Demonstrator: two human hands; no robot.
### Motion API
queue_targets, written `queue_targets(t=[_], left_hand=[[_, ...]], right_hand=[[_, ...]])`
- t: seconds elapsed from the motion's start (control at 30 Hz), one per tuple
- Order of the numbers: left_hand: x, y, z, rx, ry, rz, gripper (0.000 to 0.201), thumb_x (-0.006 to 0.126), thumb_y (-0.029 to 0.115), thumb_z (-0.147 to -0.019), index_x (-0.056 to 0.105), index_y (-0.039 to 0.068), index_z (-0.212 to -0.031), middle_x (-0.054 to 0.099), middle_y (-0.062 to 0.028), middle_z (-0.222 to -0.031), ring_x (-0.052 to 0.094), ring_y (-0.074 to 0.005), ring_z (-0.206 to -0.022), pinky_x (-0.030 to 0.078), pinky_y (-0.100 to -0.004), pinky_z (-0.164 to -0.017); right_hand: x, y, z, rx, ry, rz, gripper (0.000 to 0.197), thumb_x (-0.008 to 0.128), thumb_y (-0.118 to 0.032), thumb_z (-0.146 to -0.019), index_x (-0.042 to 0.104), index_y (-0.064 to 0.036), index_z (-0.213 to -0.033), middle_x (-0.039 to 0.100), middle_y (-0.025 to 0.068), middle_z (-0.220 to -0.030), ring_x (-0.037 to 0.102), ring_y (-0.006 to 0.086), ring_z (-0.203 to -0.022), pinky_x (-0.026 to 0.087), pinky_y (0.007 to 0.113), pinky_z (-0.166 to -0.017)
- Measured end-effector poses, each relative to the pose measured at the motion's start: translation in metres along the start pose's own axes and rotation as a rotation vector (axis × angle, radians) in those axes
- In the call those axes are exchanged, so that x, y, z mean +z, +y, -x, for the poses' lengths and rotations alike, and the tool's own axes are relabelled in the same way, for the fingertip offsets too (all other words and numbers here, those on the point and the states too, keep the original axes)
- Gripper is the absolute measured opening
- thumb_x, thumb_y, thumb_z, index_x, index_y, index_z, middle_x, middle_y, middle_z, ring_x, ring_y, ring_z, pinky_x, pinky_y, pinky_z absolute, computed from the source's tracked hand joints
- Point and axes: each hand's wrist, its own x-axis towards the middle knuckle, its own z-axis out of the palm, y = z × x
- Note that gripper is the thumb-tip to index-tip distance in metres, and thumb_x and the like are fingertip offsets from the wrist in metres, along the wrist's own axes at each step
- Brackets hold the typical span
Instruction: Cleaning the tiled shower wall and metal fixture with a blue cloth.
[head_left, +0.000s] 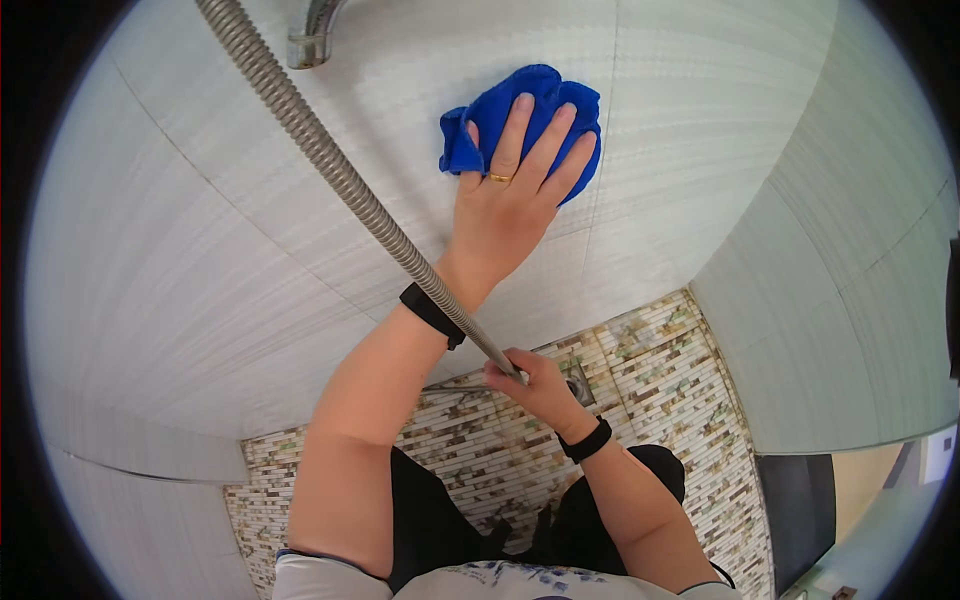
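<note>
A bunched blue cloth (530, 85) lies against the pale tiled wall, under my left hand (510, 205). The fingers of that hand are spread over the cloth and hold it to the wall, with the little finger partly tucked into a fold. The thumb is hidden. A ribbed metal shower hose (345, 180) runs slantwise from the upper left, passing in front of my left wrist. Lower down, my right hand (540, 388) is closed round the hose, thumb and fingers on either side of it.
A chrome spout (310, 40) juts out at the top left. Mosaic tile flooring (670, 400) spreads below, with a square metal drain (578, 385) close to my right hand. Another tiled wall (850, 270) meets the corner on the right. Below that stands a dark panel (798, 515).
</note>
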Motion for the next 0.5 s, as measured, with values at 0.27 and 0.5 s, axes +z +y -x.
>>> queue_targets(t=[0.27,0.5], left_hand=[[0.052,0.042,0.08,0.357,-0.327,0.045,0.054,0.05,0.008,-0.08,0.045,0.016,-0.133,0.033,-0.0039,-0.144,0.028,-0.0241,-0.134,0.04,-0.0412,-0.093],[0.084,0.075,0.201,0.359,-0.89,0.312,0.059,0.049,0.008,-0.082,0.034,0.01,-0.139,0.023,-0.0036,-0.15,0.053,-0.0141,-0.073,0.043,-0.0214,-0.058]], right_hand=[[-0.011,0.002,0.004,0.005,-0.035,0.157,0.017,0.065,-0.012,-0.081,0.063,-0.0005,-0.093,0.063,0.0096,-0.082,0.059,0.0173,-0.074,0.045,0.03,-0.067],[-0.007,-0.001,0.01,-0.004,-0.035,0.218,0.014,0.064,-0.013,-0.081,0.061,-0.0017,-0.089,0.06,0.0107,-0.077,0.057,0.0249,-0.07,0.045,0.034,-0.064]])
